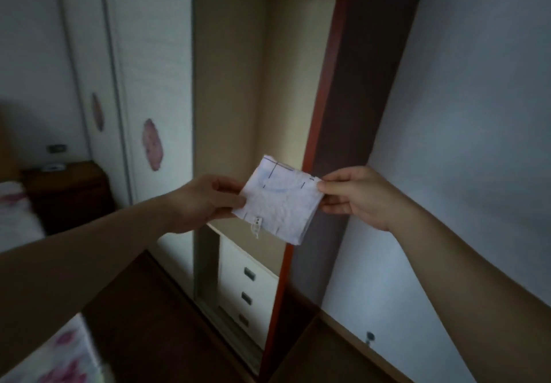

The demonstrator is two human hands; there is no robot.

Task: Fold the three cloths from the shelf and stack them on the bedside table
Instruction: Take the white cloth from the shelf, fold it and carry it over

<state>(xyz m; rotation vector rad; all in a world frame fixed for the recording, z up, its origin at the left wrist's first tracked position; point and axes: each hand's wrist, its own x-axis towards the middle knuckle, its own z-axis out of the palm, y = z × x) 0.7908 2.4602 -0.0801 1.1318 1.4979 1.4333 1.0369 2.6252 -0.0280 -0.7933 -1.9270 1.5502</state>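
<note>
A small white cloth (280, 200) with thin dark lines and a little label is folded into a thick square and held up in the air in front of the open wardrobe. My left hand (205, 200) pinches its left edge, thumb on top. My right hand (354, 195) pinches its right corner between thumb and fingers. The dark wooden bedside table (68, 192) stands far to the left beside the bed, with a small round object on top. No other cloths show in this view.
The wardrobe opening (238, 114) is straight ahead, with white drawers (247, 290) low inside and a sliding door (143, 84) to its left. A brown door frame (343, 99) and a pale wall stand to the right. A bed with a pink-flowered cover (59, 356) lies at lower left.
</note>
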